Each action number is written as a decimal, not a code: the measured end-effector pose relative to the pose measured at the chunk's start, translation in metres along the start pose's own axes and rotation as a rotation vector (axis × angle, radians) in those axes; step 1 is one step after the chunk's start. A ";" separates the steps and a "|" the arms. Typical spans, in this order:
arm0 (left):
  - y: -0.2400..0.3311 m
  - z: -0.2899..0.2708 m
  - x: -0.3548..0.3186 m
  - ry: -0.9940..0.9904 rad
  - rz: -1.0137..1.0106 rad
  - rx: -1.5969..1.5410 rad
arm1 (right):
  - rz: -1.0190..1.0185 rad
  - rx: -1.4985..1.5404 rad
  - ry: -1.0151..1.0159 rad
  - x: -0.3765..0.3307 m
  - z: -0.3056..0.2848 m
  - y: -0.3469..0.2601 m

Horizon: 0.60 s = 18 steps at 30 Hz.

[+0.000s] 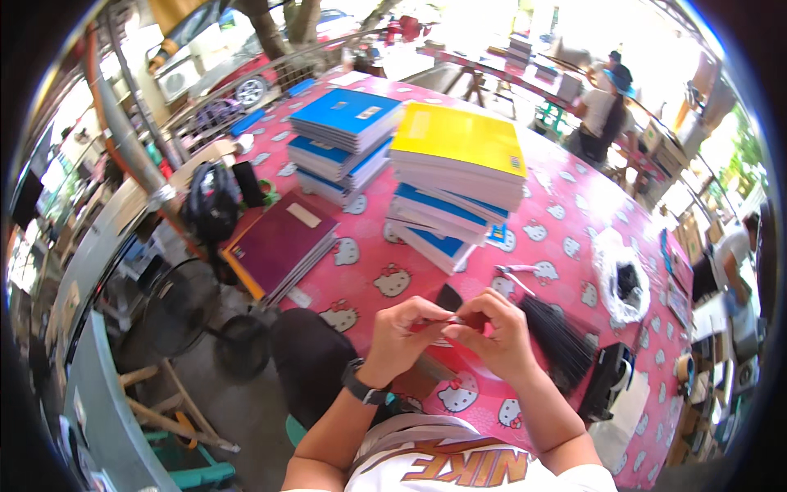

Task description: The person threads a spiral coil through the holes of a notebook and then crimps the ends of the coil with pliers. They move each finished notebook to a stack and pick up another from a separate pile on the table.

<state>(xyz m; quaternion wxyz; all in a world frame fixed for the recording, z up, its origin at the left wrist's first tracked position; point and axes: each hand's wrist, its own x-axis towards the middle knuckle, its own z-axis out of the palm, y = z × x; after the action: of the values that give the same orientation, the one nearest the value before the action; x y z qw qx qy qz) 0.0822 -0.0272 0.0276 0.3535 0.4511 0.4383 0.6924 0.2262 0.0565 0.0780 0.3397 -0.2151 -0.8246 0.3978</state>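
Note:
My left hand (403,332), with a dark watch on its wrist, and my right hand (497,334) meet over the near edge of the table. Thumbs and fingertips of both are pinched together, almost touching. Whatever lies between them is too small and too covered to name. A dark flat tip (448,297) shows just behind the fingers. Right of my right hand lies a bundle of thin black strips (561,338). A pair of pliers (516,275) rests a little beyond the hands.
A yellow-topped stack of books (459,139), a blue-topped stack (348,115) and maroon books (283,238) stand on the pink patterned tablecloth (377,246). A white plastic bag (607,246) and a black device (607,381) sit right. People (602,115) are beyond.

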 end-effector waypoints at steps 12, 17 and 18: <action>-0.004 -0.005 -0.005 -0.060 0.188 0.116 | -0.261 -0.142 -0.178 0.009 -0.004 -0.001; 0.002 0.001 0.001 -0.033 0.004 0.006 | -0.213 -0.260 -0.128 0.006 -0.002 -0.009; 0.001 -0.001 0.003 -0.039 0.013 0.096 | -0.182 -0.286 -0.113 0.008 0.001 -0.010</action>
<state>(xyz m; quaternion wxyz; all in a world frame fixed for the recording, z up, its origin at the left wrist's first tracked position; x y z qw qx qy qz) 0.0798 -0.0254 0.0293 0.3354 0.4836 0.4610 0.6642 0.2198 0.0549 0.0890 0.2933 -0.1627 -0.9067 0.2555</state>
